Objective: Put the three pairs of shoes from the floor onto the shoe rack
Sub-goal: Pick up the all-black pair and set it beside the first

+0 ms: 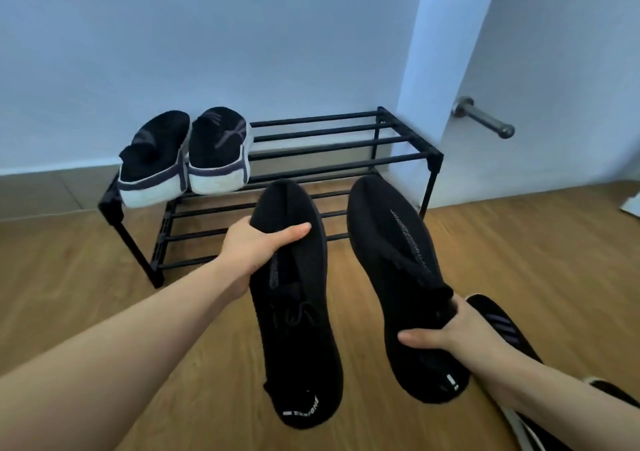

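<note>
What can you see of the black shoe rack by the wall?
The shoe rack is a low black frame, seemingly metal, with two tiers of thin horizontal bars. It stands on the wooden floor against the pale wall. One pair of black sneakers with white soles sits at the left end of its top tier; the lower tier looks empty.

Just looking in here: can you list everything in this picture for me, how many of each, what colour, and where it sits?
Shoe rack: one, black bars, two tiers, against the wall.
White-soled shoes: one pair, black uppers, on the left end of the rack's top tier.
All-black shoes: one pair, knit, held up in front of the rack, one per hand.
Striped shoes: at least one, black with pale stripes, on the floor at lower right, partly hidden by the right arm.
Floor: wood-look brown.
Wall: pale blue.
Metal door stop: one, silver, on the surface at right.
Left hand: grips the left black shoe.
Right hand: grips the right black shoe.
</note>
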